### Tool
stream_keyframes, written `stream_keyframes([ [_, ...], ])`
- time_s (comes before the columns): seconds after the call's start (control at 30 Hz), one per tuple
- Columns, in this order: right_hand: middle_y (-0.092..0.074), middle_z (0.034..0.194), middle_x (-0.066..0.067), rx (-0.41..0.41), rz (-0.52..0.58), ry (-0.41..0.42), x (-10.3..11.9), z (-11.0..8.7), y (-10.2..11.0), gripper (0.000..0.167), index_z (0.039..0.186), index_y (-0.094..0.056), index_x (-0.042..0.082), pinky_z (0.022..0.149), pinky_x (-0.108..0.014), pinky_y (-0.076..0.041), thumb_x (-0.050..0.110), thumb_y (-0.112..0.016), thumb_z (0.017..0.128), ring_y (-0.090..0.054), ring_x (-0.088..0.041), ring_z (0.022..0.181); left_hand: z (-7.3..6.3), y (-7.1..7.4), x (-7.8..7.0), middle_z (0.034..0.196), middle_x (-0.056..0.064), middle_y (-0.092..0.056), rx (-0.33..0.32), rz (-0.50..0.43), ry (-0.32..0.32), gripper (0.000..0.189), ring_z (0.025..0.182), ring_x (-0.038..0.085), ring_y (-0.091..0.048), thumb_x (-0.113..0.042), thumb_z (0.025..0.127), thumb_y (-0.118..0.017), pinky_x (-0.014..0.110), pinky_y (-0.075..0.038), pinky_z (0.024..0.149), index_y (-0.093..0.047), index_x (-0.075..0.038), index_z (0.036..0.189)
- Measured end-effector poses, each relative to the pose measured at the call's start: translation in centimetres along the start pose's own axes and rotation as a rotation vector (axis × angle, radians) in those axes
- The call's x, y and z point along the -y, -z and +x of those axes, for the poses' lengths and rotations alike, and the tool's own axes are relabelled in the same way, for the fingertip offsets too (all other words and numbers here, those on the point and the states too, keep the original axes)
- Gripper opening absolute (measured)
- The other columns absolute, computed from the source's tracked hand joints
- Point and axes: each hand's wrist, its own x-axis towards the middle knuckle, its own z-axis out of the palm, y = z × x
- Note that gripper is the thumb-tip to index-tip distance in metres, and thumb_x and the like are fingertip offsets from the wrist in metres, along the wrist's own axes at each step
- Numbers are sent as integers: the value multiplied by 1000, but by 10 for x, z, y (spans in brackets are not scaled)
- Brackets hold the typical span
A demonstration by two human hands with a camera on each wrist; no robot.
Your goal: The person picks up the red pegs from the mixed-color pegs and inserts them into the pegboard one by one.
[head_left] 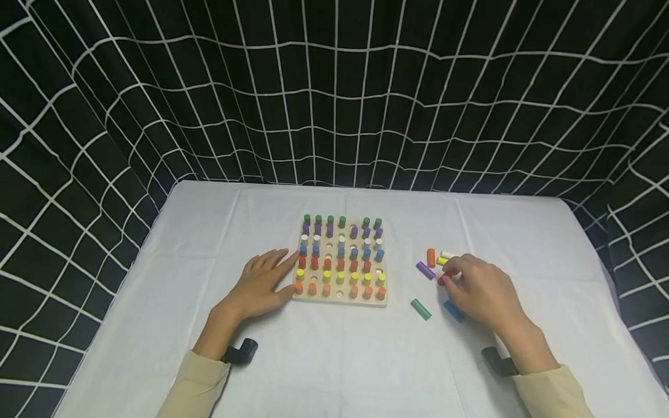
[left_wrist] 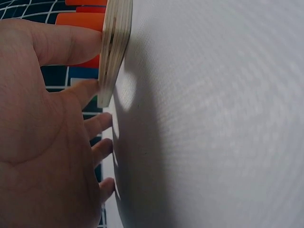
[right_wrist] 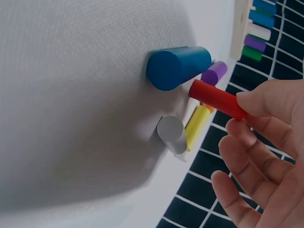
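A wooden pegboard [head_left: 340, 295] lies mid-table, with rows of coloured pegs standing in it and several bare holes among them. My left hand [head_left: 259, 284] is at its left side, thumb and index finger touching the board's edge, the other fingers spread on the cloth. To the right of the board, my right hand [head_left: 486, 290] pinches a red peg [right_wrist: 216, 99] by one end between thumb and index finger. Close around that hand lie a blue peg [right_wrist: 178, 68], a white peg [right_wrist: 171, 133], a yellow peg [right_wrist: 196, 127], a purple peg [head_left: 425, 270] and an orange peg [head_left: 431, 258].
A green peg [head_left: 420, 309] lies on the white tablecloth [head_left: 334, 360] between the board and the right hand. Black curtains with a white grid [head_left: 345, 104] enclose the table at the back and sides. A dark wrist camera [head_left: 243, 352] sits on the left wrist.
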Motion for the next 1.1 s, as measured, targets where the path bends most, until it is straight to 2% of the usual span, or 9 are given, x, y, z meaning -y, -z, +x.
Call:
stream_keyframes([
  [0.33,-75,91,-9,0,3,23,4,1,2,11,99,-78,10,64,-44,-54,16,-77,89,-65,-21,75,0,2,0,176,12,-29,4,6,-2,73,165,39,-21,-47,102,-53,66,-13,133,-31,-25,168],
  [0.57,-77,93,-11,-67,39,77,9,2,3,10,97,-77,8,76,-52,-59,9,-78,87,-71,-29,84,1,-1,1,175,12,-30,1,8,-1,72,164,39,-22,-47,102,-53,66,-14,133,-32,-26,168],
  [0.7,-77,92,-11,-107,54,120,13,5,3,10,96,-76,7,78,-53,-58,5,-78,86,-71,-30,86,1,-2,2,175,12,-29,3,11,-2,72,164,39,-22,-47,103,-53,67,-15,133,-32,-26,168],
  [0.93,-75,85,-7,-143,67,157,22,8,5,11,94,-76,8,76,-50,-58,2,-79,84,-70,-27,81,1,-1,2,175,12,-30,0,11,-4,72,164,40,-23,-47,102,-53,67,-15,132,-32,-25,168],
  [1.1,-75,86,-7,-142,53,172,28,11,7,9,92,-75,9,76,-51,-57,3,-78,85,-70,-26,81,1,-1,2,176,12,-29,8,17,3,73,165,39,-22,-48,102,-52,66,-15,133,-31,-26,168],
])
